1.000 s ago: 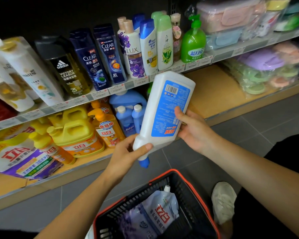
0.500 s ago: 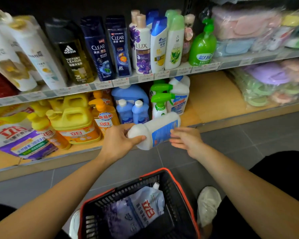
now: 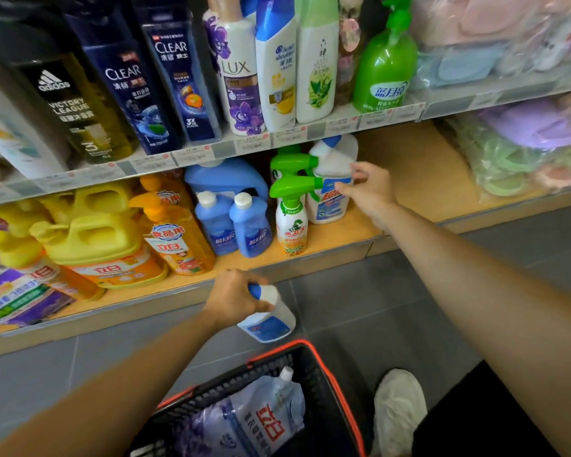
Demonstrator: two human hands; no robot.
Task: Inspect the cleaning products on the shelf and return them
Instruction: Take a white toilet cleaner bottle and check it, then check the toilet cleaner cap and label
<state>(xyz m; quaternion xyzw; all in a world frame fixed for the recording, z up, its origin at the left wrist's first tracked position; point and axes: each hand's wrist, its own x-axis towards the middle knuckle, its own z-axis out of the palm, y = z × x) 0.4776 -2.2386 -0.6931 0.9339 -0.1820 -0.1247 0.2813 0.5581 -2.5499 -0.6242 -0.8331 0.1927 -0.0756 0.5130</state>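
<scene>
Low along the wooden bottom shelf, the right hand, fingers loosely spread, seems to touch a standing white bottle, while the left hand grips the blue-labelled bottle by its neck above the floor, likely the return step: stand it upright beside that one.
</scene>
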